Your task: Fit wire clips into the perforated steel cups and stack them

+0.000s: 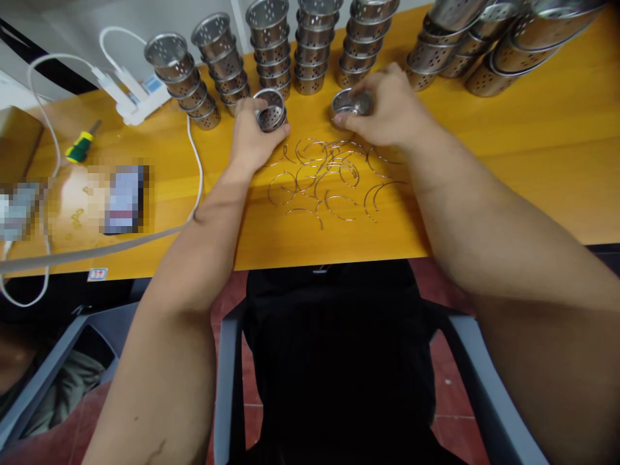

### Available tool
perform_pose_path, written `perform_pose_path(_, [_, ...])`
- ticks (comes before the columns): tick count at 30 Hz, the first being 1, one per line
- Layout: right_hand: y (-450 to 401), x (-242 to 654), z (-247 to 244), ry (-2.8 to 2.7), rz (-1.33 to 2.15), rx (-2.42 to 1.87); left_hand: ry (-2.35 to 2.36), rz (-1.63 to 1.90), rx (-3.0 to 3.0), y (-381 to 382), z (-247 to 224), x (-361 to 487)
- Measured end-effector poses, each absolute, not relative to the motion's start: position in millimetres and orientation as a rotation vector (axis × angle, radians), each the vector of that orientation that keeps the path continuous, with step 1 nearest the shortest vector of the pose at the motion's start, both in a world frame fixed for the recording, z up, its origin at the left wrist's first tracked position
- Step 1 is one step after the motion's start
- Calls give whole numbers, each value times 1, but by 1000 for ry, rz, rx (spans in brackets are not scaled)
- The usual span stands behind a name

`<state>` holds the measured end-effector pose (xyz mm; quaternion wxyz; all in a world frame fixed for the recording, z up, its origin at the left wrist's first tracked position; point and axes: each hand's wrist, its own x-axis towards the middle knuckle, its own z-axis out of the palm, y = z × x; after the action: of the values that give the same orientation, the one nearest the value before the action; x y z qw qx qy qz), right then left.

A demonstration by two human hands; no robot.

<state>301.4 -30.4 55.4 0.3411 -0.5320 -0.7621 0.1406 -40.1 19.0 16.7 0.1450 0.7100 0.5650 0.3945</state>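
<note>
My left hand (252, 132) is closed around a perforated metal cup (271, 111), its thumb on the near side of the rim. To the right, my right hand (382, 106) grips a second perforated metal cup (345, 103) by its right side, fingers at the rim. Both cups have their open tops facing up, a hand's width apart, near the table surface. Closer to me lies a loose scatter of thin curved metal wires (324, 171), several of them overlapping.
Stacks of nested perforated cups (312, 51) line the back, with larger stacks (484, 45) at right. On the left are a power strip (143, 100), a white cable (198, 155), a screwdriver (81, 145) and a blurred phone (124, 199). The wooden table's front edge (329, 261) is close to me.
</note>
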Motion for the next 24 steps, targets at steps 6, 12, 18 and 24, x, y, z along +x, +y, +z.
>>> perform_pose_path(6, [-70, 278, 99, -2170, 173, -1206, 1687, 1128, 2029, 6, 28, -30])
perform_pose_path(12, [-48, 274, 65, -2540, 337, -1102, 1416, 1377, 2031, 17, 19, -34])
perform_pose_path(18, [-26, 279, 38, -2475, 463, -1018, 1038, 1450, 2161, 7, 20, -25])
perform_pose_path(24, [-36, 269, 52, -2460, 416, -1140, 1059, 1388, 2144, 4, 19, -20])
